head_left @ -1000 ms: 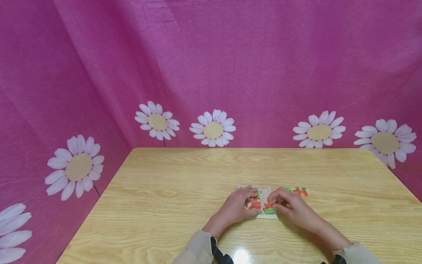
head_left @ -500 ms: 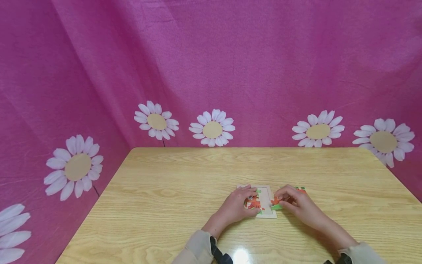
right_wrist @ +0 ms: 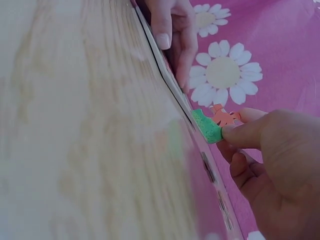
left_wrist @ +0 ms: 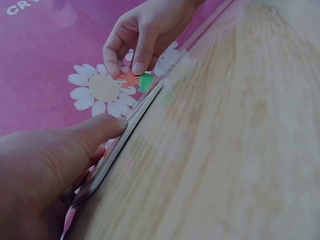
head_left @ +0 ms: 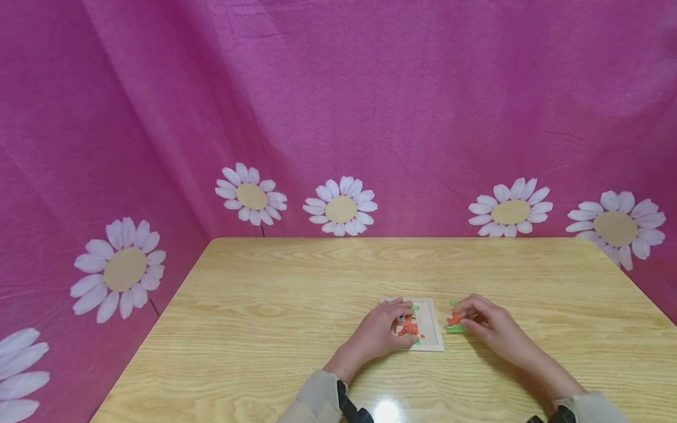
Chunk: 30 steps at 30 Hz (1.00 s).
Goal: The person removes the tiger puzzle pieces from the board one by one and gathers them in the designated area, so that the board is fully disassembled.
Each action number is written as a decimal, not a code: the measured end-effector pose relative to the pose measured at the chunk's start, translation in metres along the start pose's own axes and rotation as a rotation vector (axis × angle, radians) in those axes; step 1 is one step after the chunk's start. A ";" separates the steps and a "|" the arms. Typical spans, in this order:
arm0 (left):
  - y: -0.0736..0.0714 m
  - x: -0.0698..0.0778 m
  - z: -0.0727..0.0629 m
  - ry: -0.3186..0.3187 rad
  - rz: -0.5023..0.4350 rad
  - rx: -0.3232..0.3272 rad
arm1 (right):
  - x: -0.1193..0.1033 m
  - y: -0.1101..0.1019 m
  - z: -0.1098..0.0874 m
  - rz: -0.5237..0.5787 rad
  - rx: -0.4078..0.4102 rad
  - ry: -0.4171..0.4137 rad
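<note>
A small framed jigsaw board lies on the table, its left half filled with an orange and green picture and its right half bare. My left hand rests across the board's left side. In the left wrist view its thumb lies along the near edge of the frame, while its other fingers are partly hidden. To the right of the board, my right hand pinches an orange and green jigsaw piece between thumb and forefinger. The piece shows its green strip toward the camera in the right wrist view.
Other loose pieces lie on the table near the right hand; in the head view that hand covers most of them. The wooden table meets a pink curtain with daisies at its back edge.
My right hand has drawn the jigsaw piece from over the board's right half out to the right, off the frame. My left hand and the board have stayed put.
</note>
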<state>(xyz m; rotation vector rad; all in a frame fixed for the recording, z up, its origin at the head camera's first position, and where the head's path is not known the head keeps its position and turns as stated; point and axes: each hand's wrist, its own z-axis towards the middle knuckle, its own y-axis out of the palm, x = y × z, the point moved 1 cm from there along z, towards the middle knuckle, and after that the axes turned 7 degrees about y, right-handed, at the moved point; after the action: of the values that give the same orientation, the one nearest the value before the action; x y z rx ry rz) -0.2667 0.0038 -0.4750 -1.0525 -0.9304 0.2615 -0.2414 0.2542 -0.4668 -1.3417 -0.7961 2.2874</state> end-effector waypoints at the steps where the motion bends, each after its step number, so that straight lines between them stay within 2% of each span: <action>1: 0.000 0.000 0.000 0.003 0.003 0.002 | 0.001 -0.001 0.000 -0.003 0.003 0.000; 10: 0.000 0.000 -0.001 0.024 0.021 0.016 | 0.011 -0.010 -0.003 -0.019 0.035 -0.015; 19: 0.000 0.001 -0.001 0.009 0.009 0.009 | 0.019 -0.020 -0.007 -0.066 0.079 0.001; 30: 0.000 0.001 0.000 -0.001 0.013 0.002 | 0.036 -0.031 -0.010 -0.069 0.119 0.036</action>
<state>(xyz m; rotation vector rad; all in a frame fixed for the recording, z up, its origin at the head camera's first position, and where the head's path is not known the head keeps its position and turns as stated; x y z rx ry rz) -0.2658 0.0043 -0.4744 -1.0570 -0.9239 0.2734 -0.2481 0.3013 -0.4749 -1.2790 -0.6736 2.2139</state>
